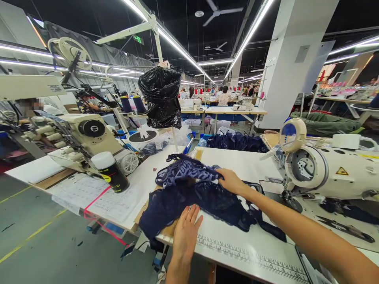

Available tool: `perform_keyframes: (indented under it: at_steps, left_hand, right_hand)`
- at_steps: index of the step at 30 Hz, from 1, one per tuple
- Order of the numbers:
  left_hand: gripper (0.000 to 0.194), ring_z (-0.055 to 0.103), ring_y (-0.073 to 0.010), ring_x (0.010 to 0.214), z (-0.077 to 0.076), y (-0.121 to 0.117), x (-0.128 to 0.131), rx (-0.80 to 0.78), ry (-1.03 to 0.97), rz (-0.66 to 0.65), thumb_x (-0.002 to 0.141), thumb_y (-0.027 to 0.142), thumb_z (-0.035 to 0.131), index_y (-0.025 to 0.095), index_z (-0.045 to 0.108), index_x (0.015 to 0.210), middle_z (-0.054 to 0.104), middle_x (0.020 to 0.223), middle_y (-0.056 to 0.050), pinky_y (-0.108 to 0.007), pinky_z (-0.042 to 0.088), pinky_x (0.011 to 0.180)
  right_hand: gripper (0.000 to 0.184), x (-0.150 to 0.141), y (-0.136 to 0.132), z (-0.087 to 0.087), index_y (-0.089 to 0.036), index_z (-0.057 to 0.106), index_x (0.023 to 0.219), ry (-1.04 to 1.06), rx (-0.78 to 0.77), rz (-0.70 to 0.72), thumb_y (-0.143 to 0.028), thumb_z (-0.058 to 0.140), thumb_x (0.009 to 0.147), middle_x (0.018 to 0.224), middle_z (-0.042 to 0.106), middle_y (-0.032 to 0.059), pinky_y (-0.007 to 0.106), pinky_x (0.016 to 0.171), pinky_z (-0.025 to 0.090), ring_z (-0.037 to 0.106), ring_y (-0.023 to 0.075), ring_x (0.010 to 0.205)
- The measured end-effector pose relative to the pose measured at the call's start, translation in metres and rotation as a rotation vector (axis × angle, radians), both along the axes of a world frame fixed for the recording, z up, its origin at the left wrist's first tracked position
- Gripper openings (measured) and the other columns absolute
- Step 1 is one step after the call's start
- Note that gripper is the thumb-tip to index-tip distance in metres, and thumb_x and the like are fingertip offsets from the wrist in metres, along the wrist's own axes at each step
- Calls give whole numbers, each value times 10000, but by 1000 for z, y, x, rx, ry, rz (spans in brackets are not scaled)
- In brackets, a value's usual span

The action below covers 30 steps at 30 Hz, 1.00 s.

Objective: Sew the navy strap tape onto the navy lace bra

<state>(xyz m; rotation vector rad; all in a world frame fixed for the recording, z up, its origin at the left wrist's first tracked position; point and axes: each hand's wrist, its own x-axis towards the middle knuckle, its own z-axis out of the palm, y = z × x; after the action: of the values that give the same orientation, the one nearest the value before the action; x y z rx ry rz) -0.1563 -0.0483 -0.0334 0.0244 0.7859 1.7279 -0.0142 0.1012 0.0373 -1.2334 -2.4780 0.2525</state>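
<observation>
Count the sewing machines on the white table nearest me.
2: a cream sewing machine at the table's left end, and a white sewing machine on the right beside my right hand. More stand on distant tables.

We count two bare hands, the left hand point(186, 232) and the right hand point(230, 180), both laid flat on one heap of dark navy lace fabric point(192, 193) on the white worktable point(251, 244). Right of that heap stands one white sewing machine point(328, 169); left of it, one cream sewing machine point(79, 138) and one black spray can with a white cap point(110, 171). Behind the heap hangs one black plastic bag point(161, 96), with two dark blue thread cones point(132, 104) to its left and one second pile of navy fabric point(237, 142) to its right. Overhead we count two ceiling fans point(219, 12).
</observation>
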Motion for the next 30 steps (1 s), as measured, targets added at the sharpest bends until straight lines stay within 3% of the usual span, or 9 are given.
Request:
perform_keyframes:
  at_steps: [6, 9, 13, 17, 20, 25, 30]
  left_hand:
    - [143, 569, -204, 1006, -4, 3, 0, 28, -8, -8, 833, 155, 388, 153, 525, 872, 563, 1086, -128, -397, 432, 907]
    - [122, 567, -202, 997, -11, 2, 0, 44, -32, 13, 825, 170, 398, 163, 519, 841, 563, 1069, -124, -382, 433, 883]
    - [115, 549, -233, 1016, -24, -2, 2, 94, -112, 35, 796, 186, 440, 165, 528, 867, 556, 1085, -136, -379, 422, 845]
    - [74, 566, -227, 969, -33, -1, 4, 87, -200, 109, 797, 163, 441, 177, 493, 848, 560, 1070, -125, -354, 422, 765]
    - [61, 586, -201, 885, -32, -3, 8, 86, -210, 125, 797, 144, 445, 183, 491, 806, 586, 980, -95, -341, 413, 742]
    - [77, 581, -152, 778, -28, -8, 16, 165, -156, 133, 759, 112, 526, 186, 510, 773, 606, 805, -37, -288, 410, 712]
    - [112, 584, -174, 837, -30, -12, 21, 263, -121, 130, 700, 120, 597, 161, 544, 790, 631, 868, -62, -320, 418, 792]
  right_hand:
    - [287, 11, -45, -30, -160, 567, 970, -378, 93, 145, -164, 441, 713, 885, 580, 87, 310, 655, 407, 576, 224, 776]
    - [265, 11, -49, -33, -175, 587, 947, -313, 249, 170, -317, 512, 737, 915, 580, 98, 379, 737, 407, 554, 253, 848]
    - [517, -2, -37, -43, -174, 529, 1135, -85, 403, 233, -425, 586, 687, 1134, 543, 134, 441, 877, 371, 493, 281, 1027]
    - [734, -34, -19, -62, -128, 433, 1259, -121, 296, 244, -467, 604, 630, 1275, 444, 172, 490, 977, 289, 404, 314, 1167]
    - [764, -53, -17, -74, -124, 402, 1285, -229, 159, 217, -477, 579, 631, 1288, 431, 175, 511, 974, 284, 377, 333, 1192]
    - [561, -55, -31, -80, -111, 483, 1205, -225, 152, 336, -341, 515, 695, 1206, 510, 155, 428, 913, 373, 448, 301, 1117]
    - [460, -44, -50, -70, -51, 478, 1171, -257, 123, 383, -177, 431, 731, 1083, 561, 172, 381, 862, 412, 502, 257, 1018]
